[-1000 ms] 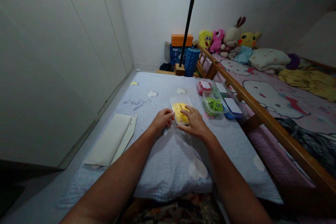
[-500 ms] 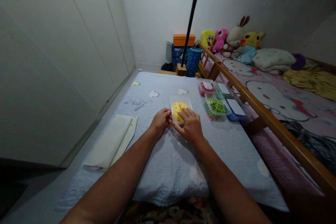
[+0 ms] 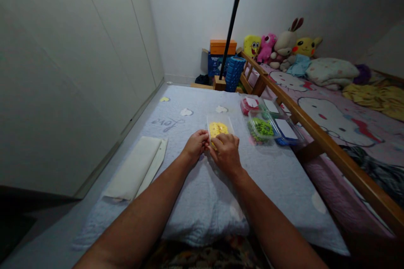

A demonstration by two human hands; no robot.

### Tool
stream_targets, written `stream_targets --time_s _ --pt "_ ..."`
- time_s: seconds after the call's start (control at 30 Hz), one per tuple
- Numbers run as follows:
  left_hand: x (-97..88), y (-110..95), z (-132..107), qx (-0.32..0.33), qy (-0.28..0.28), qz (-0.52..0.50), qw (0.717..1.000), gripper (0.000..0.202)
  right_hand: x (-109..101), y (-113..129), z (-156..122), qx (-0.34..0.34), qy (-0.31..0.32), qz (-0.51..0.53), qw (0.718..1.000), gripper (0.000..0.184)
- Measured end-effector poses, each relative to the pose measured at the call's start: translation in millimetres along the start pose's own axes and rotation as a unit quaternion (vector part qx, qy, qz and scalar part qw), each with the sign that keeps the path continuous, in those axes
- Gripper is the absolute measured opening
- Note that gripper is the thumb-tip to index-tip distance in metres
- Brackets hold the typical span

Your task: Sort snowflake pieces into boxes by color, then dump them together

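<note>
Clear rectangular plastic container (image 3: 224, 118) of yellow pieces (image 3: 217, 127), on pale-blue cloth-covered bench (image 3: 268, 185). From left: flat off-white pouch (image 3: 134, 168); left hand (image 3: 194, 147), fingers bunched at container's near-left side; right hand (image 3: 227, 153), fingers curled over yellow pieces; cannot tell either's grip; clear plastic boxes (image 3: 265, 128).

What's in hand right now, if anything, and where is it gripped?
Left hand is at the left side of the clear container; right hand curls over its near end and yellow pieces. Whether either grips anything cannot be told.
</note>
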State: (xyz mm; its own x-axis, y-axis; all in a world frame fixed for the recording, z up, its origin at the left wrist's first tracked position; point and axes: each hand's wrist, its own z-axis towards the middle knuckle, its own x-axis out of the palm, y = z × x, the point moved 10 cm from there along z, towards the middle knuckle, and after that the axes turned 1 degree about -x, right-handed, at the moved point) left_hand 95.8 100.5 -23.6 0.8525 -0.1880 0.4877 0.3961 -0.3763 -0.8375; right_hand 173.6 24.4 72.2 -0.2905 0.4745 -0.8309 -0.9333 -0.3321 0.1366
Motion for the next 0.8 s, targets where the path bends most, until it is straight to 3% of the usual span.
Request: stream_targets --time_s 0.3,0.8 --pt "1.4 -4.6 -3.1 0.025 -0.026 -0.002 0.999 0.023 2.4 9.6 1.3 -0.049 -0.015 -0.003 0.999 0.02" --pt "0.4 -6.3 -4.3 0.028 -0.019 0.03 0.999 0.033 8.1 7.6 0.7 -0.037 0.01 0.015 0.999 0.019"
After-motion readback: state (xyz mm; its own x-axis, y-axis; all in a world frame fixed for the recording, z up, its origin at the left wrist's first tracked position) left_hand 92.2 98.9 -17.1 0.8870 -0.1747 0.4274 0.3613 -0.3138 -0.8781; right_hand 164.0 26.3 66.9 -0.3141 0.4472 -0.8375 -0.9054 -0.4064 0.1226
